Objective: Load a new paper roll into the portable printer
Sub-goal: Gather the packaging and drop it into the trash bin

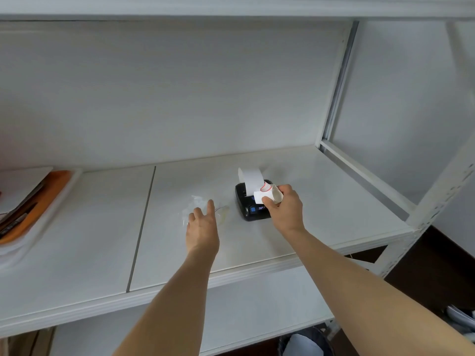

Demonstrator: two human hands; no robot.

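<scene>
A small black portable printer (250, 210) sits on the white shelf (102, 227), with a blue button on its front. My right hand (284, 209) is above it, shut on a white paper roll (273, 194) with red marks near its loose end. A strip of white paper (250, 179) arcs from the roll up and back over the printer's rear. My left hand (203, 227) hovers open, fingers spread, just left of the printer over a crumpled clear plastic wrapper (196, 205) lying on the shelf.
A white tray (41, 222) holding an orange board and dark flat items lies at the shelf's left end. A seam (142, 224) splits the shelf boards. The rack's white metal post (437, 204) and crossbar stand at the right. A lower shelf lies below.
</scene>
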